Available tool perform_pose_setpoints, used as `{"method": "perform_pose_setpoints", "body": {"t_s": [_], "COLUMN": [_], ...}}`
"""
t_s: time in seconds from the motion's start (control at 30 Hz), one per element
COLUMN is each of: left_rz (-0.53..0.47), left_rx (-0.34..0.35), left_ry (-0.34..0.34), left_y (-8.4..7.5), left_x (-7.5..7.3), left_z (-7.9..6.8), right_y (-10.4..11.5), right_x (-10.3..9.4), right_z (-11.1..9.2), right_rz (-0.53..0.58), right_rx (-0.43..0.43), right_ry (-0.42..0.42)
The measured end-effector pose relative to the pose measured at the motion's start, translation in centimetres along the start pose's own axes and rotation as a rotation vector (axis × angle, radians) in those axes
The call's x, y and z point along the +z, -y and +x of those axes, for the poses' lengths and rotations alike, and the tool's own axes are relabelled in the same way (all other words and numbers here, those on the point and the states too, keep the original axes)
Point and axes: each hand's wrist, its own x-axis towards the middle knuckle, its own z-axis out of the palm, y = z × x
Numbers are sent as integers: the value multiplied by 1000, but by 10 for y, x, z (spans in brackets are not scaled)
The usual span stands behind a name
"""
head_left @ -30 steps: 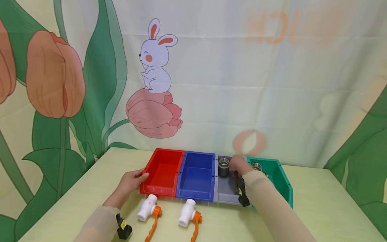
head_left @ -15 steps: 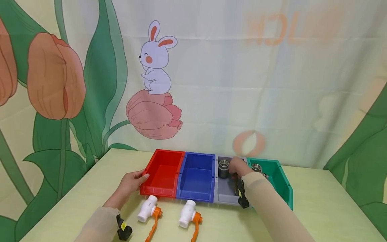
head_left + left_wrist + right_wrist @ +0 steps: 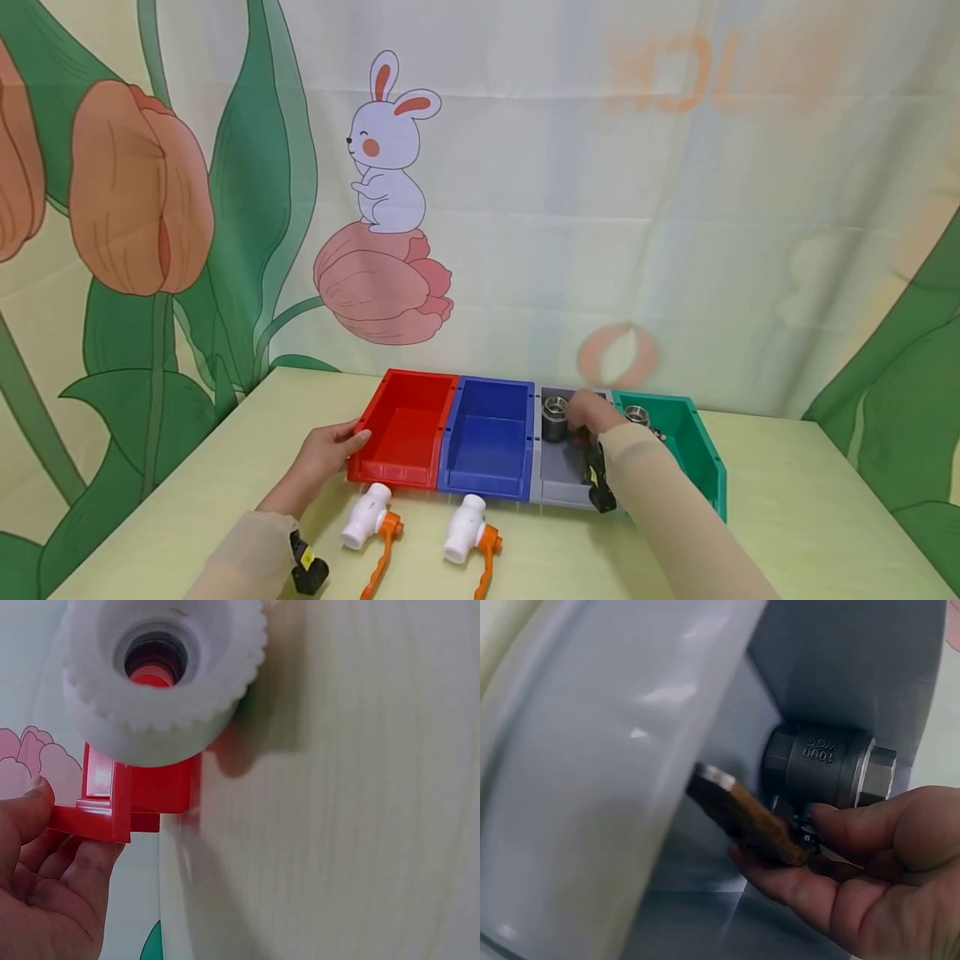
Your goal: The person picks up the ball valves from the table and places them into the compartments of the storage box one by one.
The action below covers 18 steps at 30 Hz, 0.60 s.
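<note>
My left hand (image 3: 324, 458) holds the left side of the red bin (image 3: 405, 473). In the left wrist view its thumb lies over the rim and the curled fingers sit beneath. My right hand (image 3: 592, 410) reaches into the grey bin (image 3: 564, 492), where a metal ball valve (image 3: 821, 765) stands upright against the inside. Thumb and fingers pinch that valve near its stem, at the base of the rust-brown lever handle (image 3: 754, 825). In the head view the hand and sleeve hide part of the lever.
A blue bin (image 3: 487, 486) stands between the red and grey ones. The green bin (image 3: 716, 467) at the right holds another metal fitting (image 3: 637, 415), partly behind my right sleeve. Two white plastic ball valves (image 3: 367, 517) with orange levers lie before the bins. A printed curtain (image 3: 525, 208) hangs behind.
</note>
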Motion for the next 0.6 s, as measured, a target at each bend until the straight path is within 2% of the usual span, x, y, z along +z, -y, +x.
{"method": "perform_pose_setpoints", "body": {"t_s": [0.1,0.2,0.33,0.37,0.43,0.47,0.5,0.57,0.6], "left_rz": [-2,0,-3,-4,-7,-11,-13,-14,-15], "left_rx": [-6,-10,-16,-15,-15,-17,-16,-13,-13], "left_ry": [-2,-2,0,2,3,4,4,2,1], "left_y": [0,-1,-1,-1,-1,-1,-2,-2,-2], "left_x": [0,1,2,2,2,2,2,2,2], "left_z": [0,0,1,1,1,1,1,2,2], "right_y": [2,9,25,28,29,27,20,1,-5], "right_x": [-2,-10,-26,-28,-33,-34,-32,-26,-26], "right_z": [-6,-34,-86,-92,-91,-80,-49,32,62], "right_rz": [20,-11,-45,-65,-130,-214,-278,-398,-473], "right_rx": [13,-3,-2,-4,-28,-54,-74,-97,-120], "right_ry": [47,76,105,103,121,140,155,208,230]}}
